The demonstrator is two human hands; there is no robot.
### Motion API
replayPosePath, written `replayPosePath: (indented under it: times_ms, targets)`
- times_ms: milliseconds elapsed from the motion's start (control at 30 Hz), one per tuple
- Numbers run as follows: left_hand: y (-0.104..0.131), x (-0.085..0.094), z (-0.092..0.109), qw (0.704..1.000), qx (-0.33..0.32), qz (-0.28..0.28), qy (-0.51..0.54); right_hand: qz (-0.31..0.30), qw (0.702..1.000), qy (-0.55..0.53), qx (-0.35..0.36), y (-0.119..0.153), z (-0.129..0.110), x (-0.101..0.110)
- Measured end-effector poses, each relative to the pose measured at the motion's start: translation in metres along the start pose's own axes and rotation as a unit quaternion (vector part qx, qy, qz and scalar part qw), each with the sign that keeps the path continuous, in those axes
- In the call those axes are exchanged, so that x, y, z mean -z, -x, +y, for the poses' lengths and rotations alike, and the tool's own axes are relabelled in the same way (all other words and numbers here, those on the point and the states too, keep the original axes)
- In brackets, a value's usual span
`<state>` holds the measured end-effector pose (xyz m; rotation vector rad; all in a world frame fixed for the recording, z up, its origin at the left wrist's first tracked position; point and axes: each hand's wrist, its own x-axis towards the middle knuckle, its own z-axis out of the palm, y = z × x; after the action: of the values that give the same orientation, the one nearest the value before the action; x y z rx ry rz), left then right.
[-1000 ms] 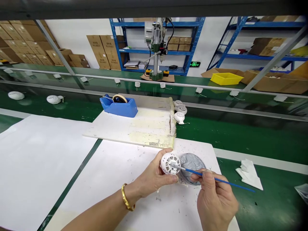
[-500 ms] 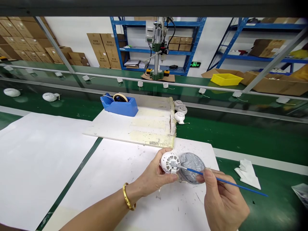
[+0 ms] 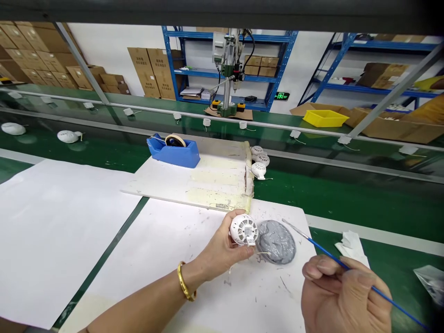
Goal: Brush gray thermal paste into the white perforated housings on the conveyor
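My left hand (image 3: pixel 225 249) is closed around a white round vented housing (image 3: pixel 239 226), its slotted face with a square grey middle turned up. A thin pale wire hangs from the housing. Beside it, on the white paper, lies a round dish of grey paste (image 3: pixel 277 241). Between thumb and fingers, my right hand (image 3: pixel 345 289) grips a thin blue-handled paintbrush (image 3: pixel 324 251). The brush tip points up and left, just right of the dish and apart from the housing.
A blue tape dispenser (image 3: pixel 176 151) stands on a pale board (image 3: pixel 215 178). Several white vented housings (image 3: pixel 259 169) sit at its right edge. A crumpled tissue (image 3: pixel 352 245) and a clear plastic bag (image 3: pixel 430 283) are at right. The green conveyor (image 3: pixel 347 196) runs behind, carrying white rounded parts (image 3: pixel 69 136).
The paintbrush has come away from the housing as my right hand moved right and toward me. My left hand keeps the housing in nearly the same spot.
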<state>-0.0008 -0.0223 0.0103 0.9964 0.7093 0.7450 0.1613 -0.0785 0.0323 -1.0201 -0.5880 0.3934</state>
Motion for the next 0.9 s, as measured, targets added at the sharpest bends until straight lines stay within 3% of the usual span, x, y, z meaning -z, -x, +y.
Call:
replayPosePath:
  times_ms: [100,267,333,433,700,800,900]
  targets:
    - [-0.001,-0.006,-0.001,0.998,-0.050,0.036,-0.030,-0.003,0.994,0.084,0.071,0.011,0.010,-0.002]
    - [-0.005,-0.018,-0.005,0.982,-0.145,0.086,-0.081,-0.155,0.938,0.230,0.210,0.027,0.040,-0.005]
    - [-0.008,-0.021,-0.006,0.974,-0.182,0.099,-0.088,-0.191,0.920,0.259,0.223,0.028,0.048,-0.006]
    - [-0.010,-0.026,-0.007,0.965,-0.211,0.118,-0.100,-0.183,0.917,0.268,0.232,0.028,0.051,-0.009]
    - [-0.013,-0.031,-0.009,0.965,-0.194,0.148,-0.097,-0.137,0.946,0.273,0.111,0.030,0.051,-0.010]
    - [-0.012,-0.029,-0.007,0.983,-0.147,0.103,-0.046,-0.170,0.938,0.258,0.155,0.023,0.049,-0.008]
    - [-0.011,-0.023,-0.002,0.995,-0.089,0.047,0.005,-0.263,0.907,0.221,0.244,0.007,0.042,-0.007]
